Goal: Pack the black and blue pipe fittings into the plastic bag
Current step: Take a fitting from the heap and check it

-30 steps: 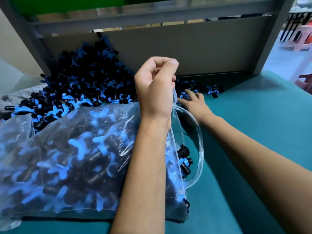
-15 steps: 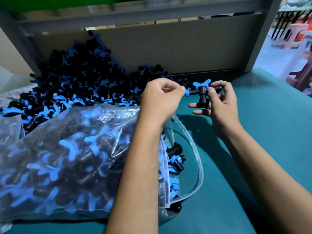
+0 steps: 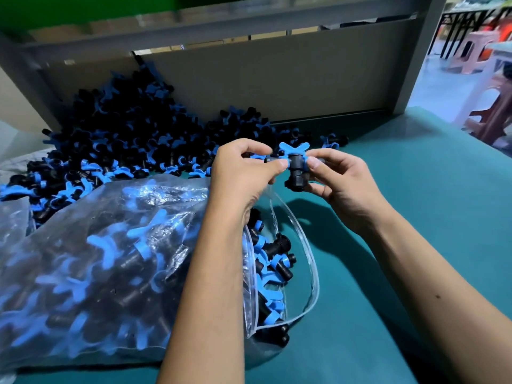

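Observation:
A clear plastic bag [image 3: 105, 245], nearly full of black and blue pipe fittings, lies on its side with its mouth [image 3: 310, 261] open toward the right. Above that mouth both hands hold one black fitting with a blue winged handle [image 3: 295, 167]. My left hand [image 3: 243, 173] pinches the fitting's left end and also keeps the bag's upper lip caught under its fingers. My right hand [image 3: 340, 184] pinches the fitting's right end. A big loose pile of the same fittings [image 3: 124, 139] lies behind the bag.
The teal table surface [image 3: 415, 217] stretches to the right of the bag. A grey panel with a metal frame [image 3: 263, 79] stands along the table's back edge. Another plastic bag [image 3: 12, 217] shows at the far left. Pink stools [image 3: 471, 48] stand beyond the table on the right.
My right hand picked a fitting from the pile's edge and lifted it. My left hand came across to take its left end, so both hands now hold it over the bag's mouth.

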Demonstrator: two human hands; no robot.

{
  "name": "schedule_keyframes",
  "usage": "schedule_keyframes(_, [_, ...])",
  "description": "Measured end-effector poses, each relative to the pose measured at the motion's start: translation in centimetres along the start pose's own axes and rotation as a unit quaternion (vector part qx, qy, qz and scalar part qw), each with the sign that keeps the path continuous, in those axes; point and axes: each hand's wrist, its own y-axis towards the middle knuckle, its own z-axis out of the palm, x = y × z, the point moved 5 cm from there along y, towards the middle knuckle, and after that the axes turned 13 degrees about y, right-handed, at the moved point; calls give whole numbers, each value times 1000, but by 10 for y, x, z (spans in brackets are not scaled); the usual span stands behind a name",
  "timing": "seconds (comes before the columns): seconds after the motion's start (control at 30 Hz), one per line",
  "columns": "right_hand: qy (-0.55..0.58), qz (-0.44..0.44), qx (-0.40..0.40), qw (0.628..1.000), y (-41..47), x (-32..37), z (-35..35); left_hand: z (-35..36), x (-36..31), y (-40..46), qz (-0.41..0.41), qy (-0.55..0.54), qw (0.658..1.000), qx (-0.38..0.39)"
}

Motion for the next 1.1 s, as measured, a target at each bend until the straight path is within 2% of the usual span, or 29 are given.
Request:
schedule_keyframes(0.23, [11, -21, -54, 998, 6, 11, -18, -17, -1, 1, 13, -34, 999, -13])
schedule_keyframes(0.4, [12, -7, -18, 1000, 1, -6, 7, -6, -6, -4, 9, 7, 1000, -9])
schedule_keyframes(0.47, [31, 3, -63, 997, 1, -11, 6, -10, -6, -4, 1, 10, 1000, -27])
schedule_keyframes(0.6, [154, 57, -148, 975, 2, -16, 2, -20, -14, -7, 24, 12, 999, -43])
schedule_keyframes(0.67, [258, 109, -158, 947, 1, -23, 8, -25, -24, -10, 34, -32, 998, -53])
schedule_keyframes(0.77, [460, 216, -139, 850, -7, -37, 25, -36, -43, -14, 60, -158, 985, -44])
schedule_keyframes(0.8, [495, 238, -122, 827, -9, -40, 29, -41, -48, -16, 70, -198, 977, -37])
schedule_keyframes(0.87, [517, 271, -75, 808, -13, -41, 37, -48, -56, -20, 93, -241, 966, -23])
schedule_keyframes(0.93, [495, 289, -32, 819, -17, -39, 46, -51, -61, -24, 117, -248, 962, -13])
schedule_keyframes(0.97, [454, 281, -13, 846, -17, -36, 48, -50, -64, -26, 124, -247, 961, -9])
schedule_keyframes(1.03, [309, 230, 15, 923, -15, -30, 49, -48, -67, -29, 128, -248, 960, -5])
schedule_keyframes(1.1, [157, 164, 34, 973, -12, -26, 50, -46, -70, -31, 133, -239, 962, -7])
